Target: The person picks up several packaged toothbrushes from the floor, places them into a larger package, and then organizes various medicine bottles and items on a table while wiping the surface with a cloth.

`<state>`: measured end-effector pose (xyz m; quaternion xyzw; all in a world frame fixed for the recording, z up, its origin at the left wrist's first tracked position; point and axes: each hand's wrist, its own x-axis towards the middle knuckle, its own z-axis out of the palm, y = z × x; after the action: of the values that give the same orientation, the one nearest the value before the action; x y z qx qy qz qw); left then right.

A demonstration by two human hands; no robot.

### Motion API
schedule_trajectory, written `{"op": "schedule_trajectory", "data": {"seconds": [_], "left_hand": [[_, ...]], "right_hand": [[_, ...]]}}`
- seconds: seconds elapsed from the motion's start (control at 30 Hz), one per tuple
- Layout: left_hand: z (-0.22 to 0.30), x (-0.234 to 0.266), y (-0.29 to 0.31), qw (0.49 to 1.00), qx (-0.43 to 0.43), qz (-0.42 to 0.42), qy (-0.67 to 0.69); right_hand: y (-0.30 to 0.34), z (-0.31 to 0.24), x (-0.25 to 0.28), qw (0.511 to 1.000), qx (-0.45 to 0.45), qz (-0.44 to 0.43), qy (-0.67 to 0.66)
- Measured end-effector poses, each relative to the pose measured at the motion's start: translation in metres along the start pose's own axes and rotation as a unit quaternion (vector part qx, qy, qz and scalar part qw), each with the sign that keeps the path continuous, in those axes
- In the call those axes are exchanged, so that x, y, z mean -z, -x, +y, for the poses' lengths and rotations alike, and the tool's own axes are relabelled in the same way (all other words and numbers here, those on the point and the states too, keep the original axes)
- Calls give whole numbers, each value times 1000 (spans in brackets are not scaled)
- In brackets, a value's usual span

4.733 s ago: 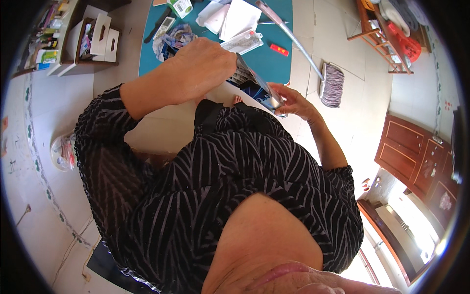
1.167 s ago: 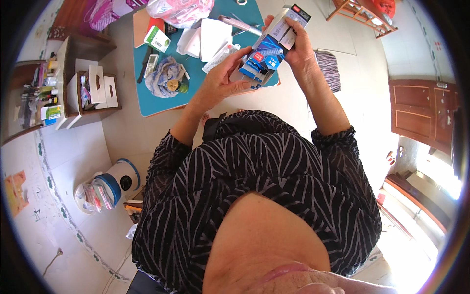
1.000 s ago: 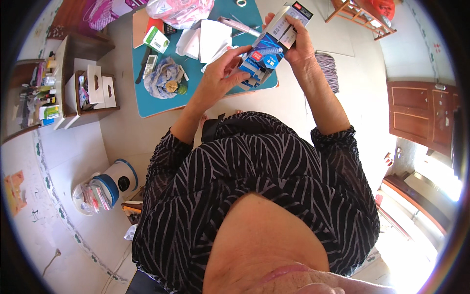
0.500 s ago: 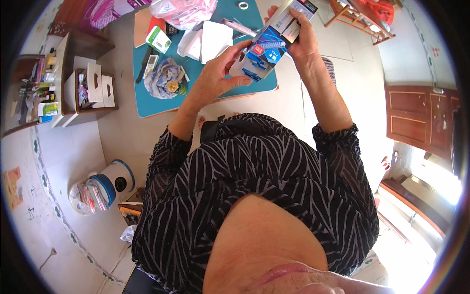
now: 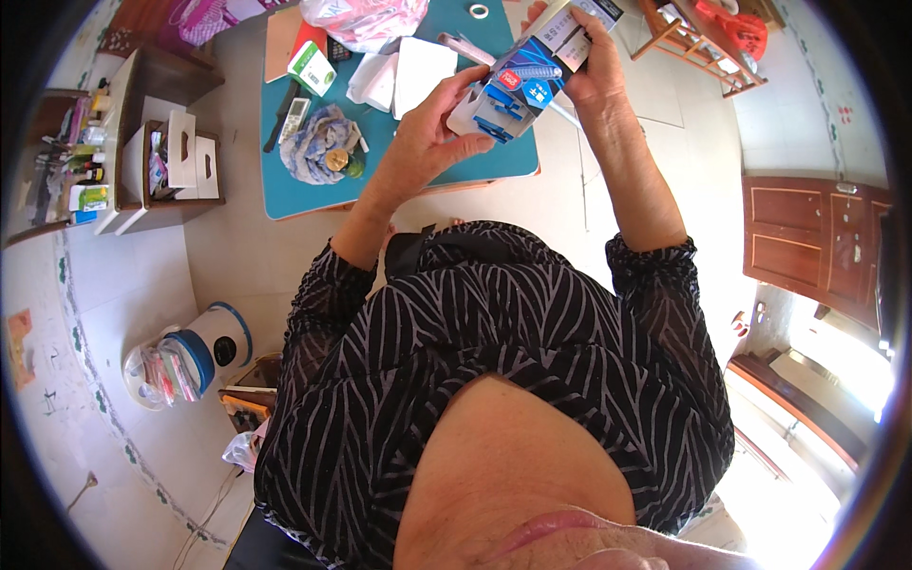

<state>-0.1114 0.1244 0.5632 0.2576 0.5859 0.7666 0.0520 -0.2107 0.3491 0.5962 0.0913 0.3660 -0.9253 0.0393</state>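
Note:
A long carton, blue and white with a black edge, is held slantwise above the far side of the table. My right hand is closed around its far, right end, with fingers across the upper face. At the near, left end my left hand grips it, thumb along the lower edge and fingers partly hidden behind. Small blue shapes show near that end; I cannot tell whether they are printed or lie inside.
On the teal table lie a crumpled patterned cloth, white papers, a green-and-white packet, a plastic bag and a tape roll. A wooden chair stands far right; a shelf unit is at left.
The carton has tilted slightly and shifted a little to the right and up. Both hands keep hold of it; the view has moved slightly.

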Motion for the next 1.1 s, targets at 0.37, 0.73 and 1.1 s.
{"op": "schedule_trajectory", "data": {"seconds": [0.37, 0.73, 1.1], "left_hand": [[1, -1, -2, 969, -40, 73, -232], [-1, 3, -3, 990, -48, 116, -67], [19, 6, -15, 879, -234, 108, -402]], "right_hand": [[4, 7, -5, 999, -27, -18, -4], [-8, -9, -15, 999, 12, -36, -2], [-17, -14, -15, 997, 27, -63, 18]]}}
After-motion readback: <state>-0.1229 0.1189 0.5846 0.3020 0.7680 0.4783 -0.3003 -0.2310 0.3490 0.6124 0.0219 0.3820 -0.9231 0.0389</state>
